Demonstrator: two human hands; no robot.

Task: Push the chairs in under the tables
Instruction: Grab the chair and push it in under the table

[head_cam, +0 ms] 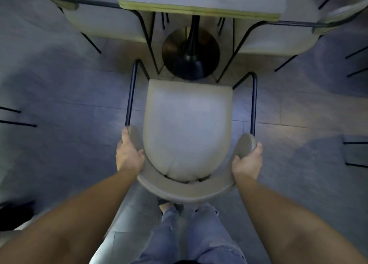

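Observation:
A grey padded chair with a curved backrest and black metal arms stands right below me, its seat facing the table. My left hand grips the left end of the backrest. My right hand grips the right end. The seat's front edge sits just short of the table's round black pedestal base, and the whole seat lies outside the tabletop's wood-edged rim.
Two matching grey chairs flank the table, one at the left and one at the right, both partly under the top. Black chair legs poke in from both frame sides. My legs in jeans stand behind the chair on grey floor tiles.

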